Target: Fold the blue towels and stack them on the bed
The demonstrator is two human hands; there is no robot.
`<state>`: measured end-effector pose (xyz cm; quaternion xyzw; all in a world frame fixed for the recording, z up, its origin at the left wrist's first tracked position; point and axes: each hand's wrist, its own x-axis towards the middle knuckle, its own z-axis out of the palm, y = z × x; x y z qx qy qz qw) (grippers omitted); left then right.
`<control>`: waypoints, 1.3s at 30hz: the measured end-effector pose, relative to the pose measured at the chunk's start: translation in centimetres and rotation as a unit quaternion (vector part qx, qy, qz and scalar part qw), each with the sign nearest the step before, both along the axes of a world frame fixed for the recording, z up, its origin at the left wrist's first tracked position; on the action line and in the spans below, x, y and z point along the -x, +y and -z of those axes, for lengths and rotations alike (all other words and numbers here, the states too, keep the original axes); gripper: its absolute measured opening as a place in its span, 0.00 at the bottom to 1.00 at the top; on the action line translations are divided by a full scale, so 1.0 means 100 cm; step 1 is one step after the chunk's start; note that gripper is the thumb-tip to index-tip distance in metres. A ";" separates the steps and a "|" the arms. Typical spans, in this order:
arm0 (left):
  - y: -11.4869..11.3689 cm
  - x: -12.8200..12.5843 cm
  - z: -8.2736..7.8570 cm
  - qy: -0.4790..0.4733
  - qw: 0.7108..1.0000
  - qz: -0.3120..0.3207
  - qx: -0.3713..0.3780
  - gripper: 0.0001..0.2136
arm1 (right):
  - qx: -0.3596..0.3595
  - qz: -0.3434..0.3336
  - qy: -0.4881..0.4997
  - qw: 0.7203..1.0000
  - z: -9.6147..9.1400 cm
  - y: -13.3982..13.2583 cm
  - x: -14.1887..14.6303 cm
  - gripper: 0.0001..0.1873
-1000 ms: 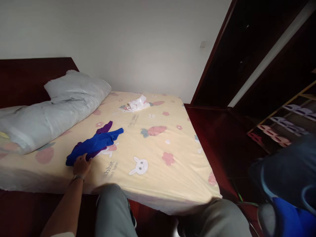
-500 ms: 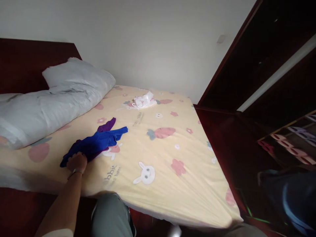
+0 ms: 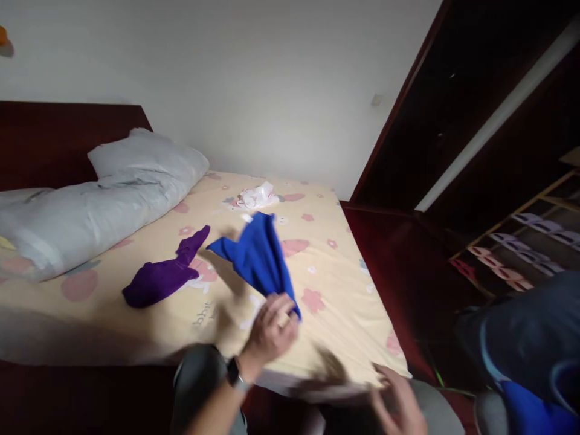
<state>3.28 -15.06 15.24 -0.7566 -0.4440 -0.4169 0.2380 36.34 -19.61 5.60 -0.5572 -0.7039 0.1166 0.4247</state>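
Observation:
Just above the bed, my left hand (image 3: 272, 331) is closed on one end of a blue piece of clothing (image 3: 260, 257), which spreads away from me in the air. A small white tag shows at its far edge. A crumpled purple garment (image 3: 158, 281) lies by itself on the mattress, left of the blue one. Low in the view, near the front corner of the bed, my right hand (image 3: 403, 405) has its fingers apart and holds nothing; part of it is cut off by the frame.
A patterned sheet (image 3: 344, 329) covers the bed. A grey quilt (image 3: 113, 193) is bunched near the dark headboard (image 3: 58, 142). Farther back lies a white plastic bag (image 3: 257, 196). To the right are a slipper rack (image 3: 512, 228) and a dark bag (image 3: 525, 338) with blue inside.
My left hand has lifted the blue garment off the purple one and carried it right. The purple garment now lies uncovered. My right hand has come into view at the lower right.

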 end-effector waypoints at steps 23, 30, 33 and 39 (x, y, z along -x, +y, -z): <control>-0.146 -0.107 -0.041 -0.114 0.947 0.216 0.208 0.05 | 0.128 -0.221 0.204 0.945 -0.097 -0.100 0.032 0.10; -0.133 -0.079 -0.091 -0.043 0.937 0.209 0.277 0.04 | 0.222 -0.226 0.039 0.948 -0.149 -0.090 -0.015 0.14; -0.138 -0.062 -0.099 -0.044 0.929 0.212 0.300 0.04 | 0.258 -0.200 -0.013 0.945 -0.160 -0.091 -0.036 0.17; -0.156 -0.033 -0.069 -0.006 0.876 0.145 0.460 0.15 | 0.248 -0.154 -0.095 0.952 -0.166 -0.093 -0.073 0.18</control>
